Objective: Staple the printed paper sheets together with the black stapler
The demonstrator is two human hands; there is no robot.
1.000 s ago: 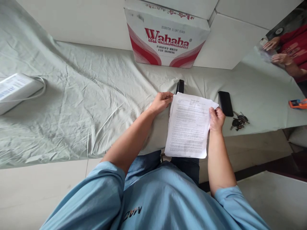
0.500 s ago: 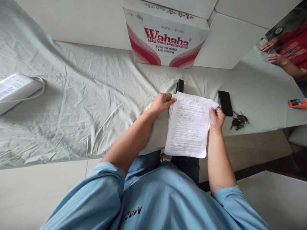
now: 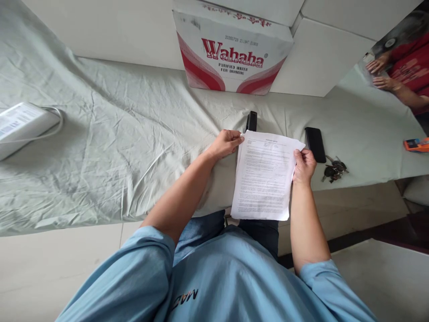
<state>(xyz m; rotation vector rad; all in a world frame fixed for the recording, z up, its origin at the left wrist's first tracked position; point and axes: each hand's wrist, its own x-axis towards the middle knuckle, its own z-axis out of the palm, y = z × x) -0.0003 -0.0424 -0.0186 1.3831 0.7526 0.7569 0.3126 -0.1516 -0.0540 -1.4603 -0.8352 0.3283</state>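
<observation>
A thin stack of printed white sheets (image 3: 263, 179) hangs over the near edge of a table covered with a pale green cloth (image 3: 117, 143). My left hand (image 3: 226, 143) pinches the stack's upper left corner. My right hand (image 3: 304, 166) grips the right edge near the top. A black stapler (image 3: 251, 121) lies on the cloth just beyond the top of the sheets, partly hidden by them.
A Wahaha water carton (image 3: 233, 49) stands behind the stapler. A black phone (image 3: 315, 144) and a bunch of keys (image 3: 334, 170) lie right of the sheets. A white box with a cable (image 3: 23, 125) sits far left. Another person's hands (image 3: 382, 76) rest at the table's far right, near an orange object (image 3: 416, 144).
The sheets' top edges have been squared a little more between my hands; my left thumb shifted slightly on the corner. Nothing else has moved on the table.
</observation>
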